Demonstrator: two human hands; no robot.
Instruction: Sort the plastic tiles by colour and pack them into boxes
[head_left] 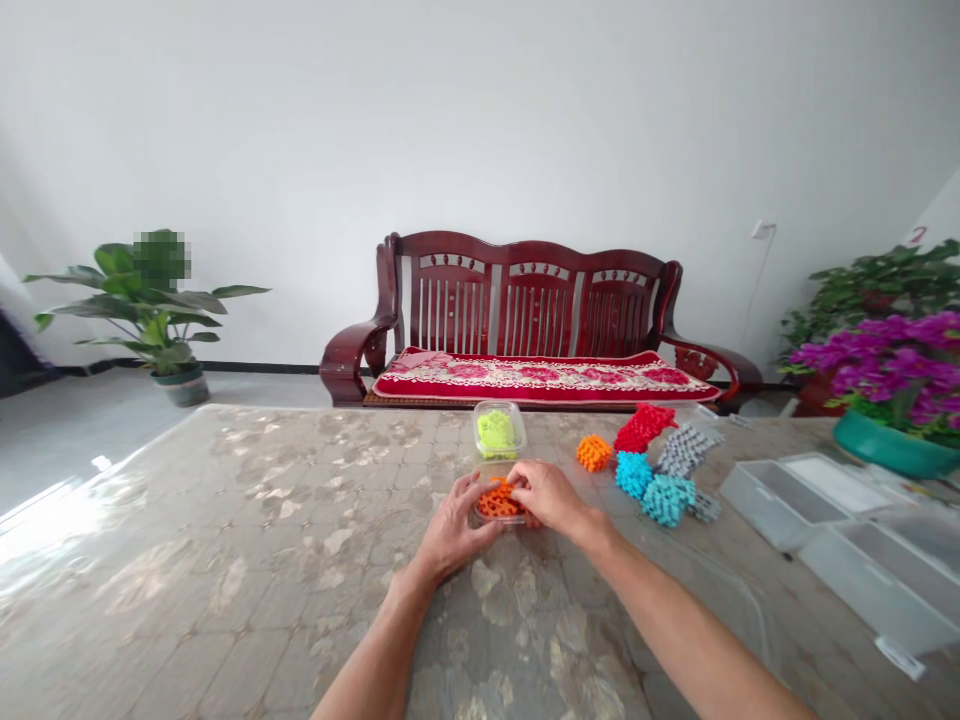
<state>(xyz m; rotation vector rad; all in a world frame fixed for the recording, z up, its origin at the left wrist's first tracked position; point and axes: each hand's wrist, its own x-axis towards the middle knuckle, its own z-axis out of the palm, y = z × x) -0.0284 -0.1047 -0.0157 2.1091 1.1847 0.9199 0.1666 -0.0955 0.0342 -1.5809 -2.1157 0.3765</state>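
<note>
A small clear plastic container [517, 519] of orange plastic pieces [493, 503] sits on the table in front of me. My left hand [459, 520] curves round its left side, thumb low at the near edge and fingers at the rim. Over the right side, my right hand [547, 495] has thumb and fingers pinched together on an orange piece at the top of the pile; the fingertips partly hide it. Just behind stands a second clear container [523, 437] with yellow-green pieces [495, 432].
To the right lie an orange cluster [593, 453], a red one [643, 428], blue ones [667, 499] and grey ones [688, 449]. Translucent boxes [877, 580] and a flower pot [892, 445] stand farther right. A wooden bench [536, 300] is beyond the patterned table [247, 560].
</note>
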